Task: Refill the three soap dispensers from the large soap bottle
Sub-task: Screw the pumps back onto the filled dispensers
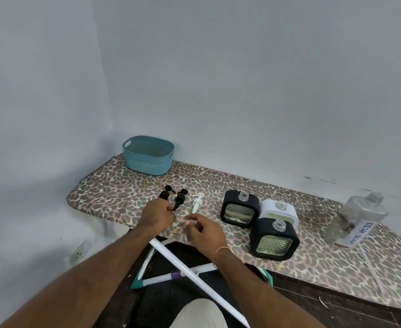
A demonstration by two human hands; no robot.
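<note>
Left grip (pixel 158 215): black plastic pumps (pixel 171 197) held | right grip (pixel 203 229): loosely curled, nothing held | risk: uncapped square dispensers (pixel 258 221) toppled by elbow

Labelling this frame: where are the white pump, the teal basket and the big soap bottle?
white pump (pixel 196 203), head view, on its stem.
teal basket (pixel 147 162), head view, front wall.
big soap bottle (pixel 358 218), head view, clear body.

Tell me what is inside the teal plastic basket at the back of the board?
Only the ribbed inner wall of the teal plastic basket shows, with nothing visible inside. Its front wall hides the bottom.
</note>
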